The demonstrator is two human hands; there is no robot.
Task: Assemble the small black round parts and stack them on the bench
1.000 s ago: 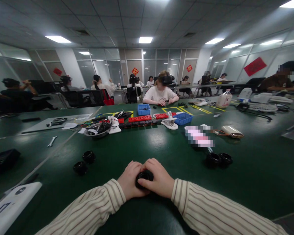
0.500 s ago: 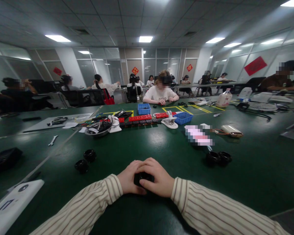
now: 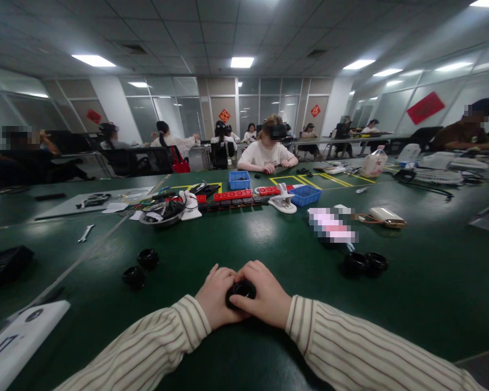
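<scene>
Near the front of the green table, a glossy black ring-shaped part with an open middle sits between my two hands. My left hand is curled round its left side, the fingers partly hidden behind it. From the right, my right hand wraps it, with the thumb across its front rim and fingertips at the far side. Similar black round parts stand in a pair to the left, one behind the other. Another pair, a left one and a right one, sits to the right.
Beyond lie a metal bowl of cables, red blocks, a white clip stand and a blue bin. A wrench and white box are at left. A person sits opposite.
Both hands have shifted slightly round the black ring-shaped part, and its open middle now shows more. My left fingers have drawn back from under the right ones.
</scene>
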